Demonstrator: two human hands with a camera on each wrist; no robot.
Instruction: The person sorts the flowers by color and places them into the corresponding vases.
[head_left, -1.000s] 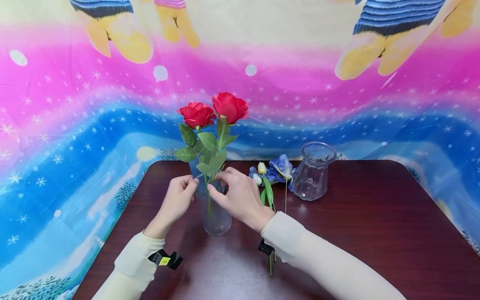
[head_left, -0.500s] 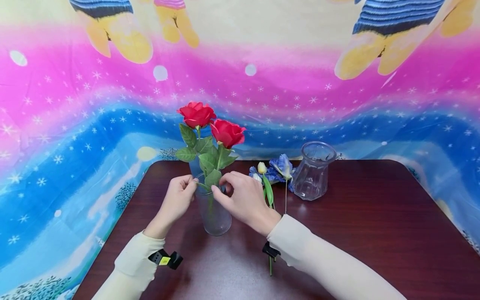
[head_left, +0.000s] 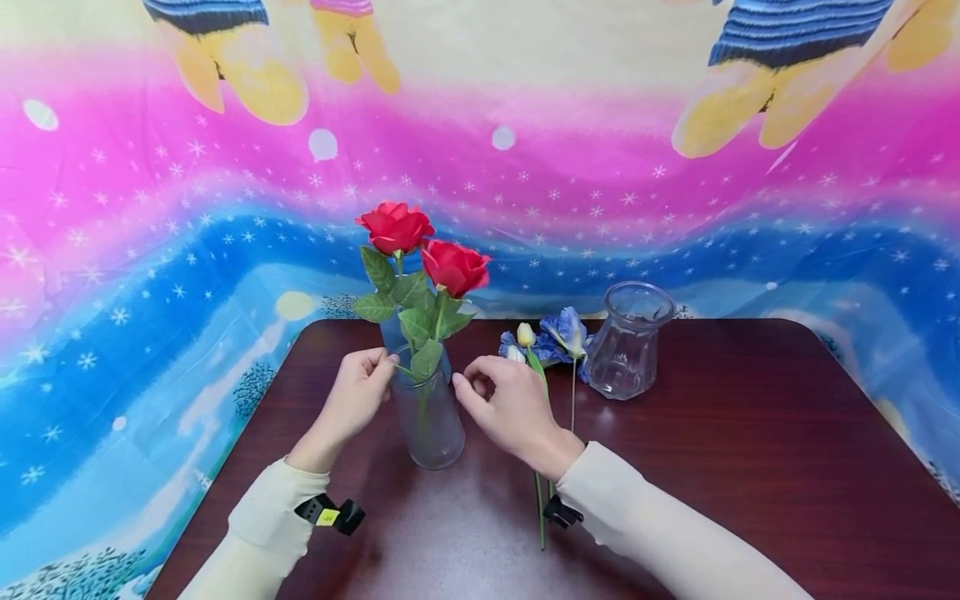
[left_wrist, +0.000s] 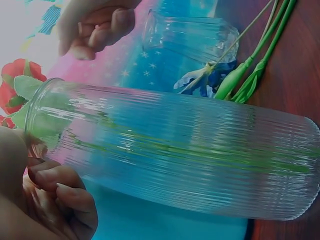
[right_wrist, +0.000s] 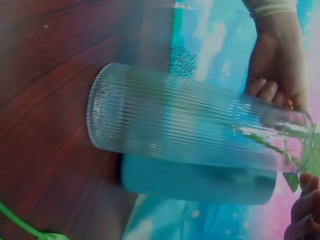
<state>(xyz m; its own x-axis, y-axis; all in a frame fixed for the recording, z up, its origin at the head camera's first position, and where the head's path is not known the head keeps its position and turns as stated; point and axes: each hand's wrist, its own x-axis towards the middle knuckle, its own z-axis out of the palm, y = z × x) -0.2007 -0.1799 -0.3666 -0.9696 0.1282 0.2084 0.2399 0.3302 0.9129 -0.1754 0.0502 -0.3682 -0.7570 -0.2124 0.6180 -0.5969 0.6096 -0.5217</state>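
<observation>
Standing behind ribbed vase [head_left: 433,433], blue cylinder [right_wrist: 200,182], right hand [head_left: 513,408] partly hiding tulips [head_left: 527,335]

Red roses [head_left: 455,268] stand in a clear ribbed-glass cylinder [head_left: 432,429], left of the clear flared-glass vase [head_left: 624,354] near the brown wooden counter's [head_left: 780,417] far edge.

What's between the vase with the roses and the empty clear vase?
In the head view, the right hand, tulips and blue flowers are between them.

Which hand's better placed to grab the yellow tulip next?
Right, I'd say: the right hand looks empty and is nearer the tulip; the left hand grips the ribbed vase.
</observation>
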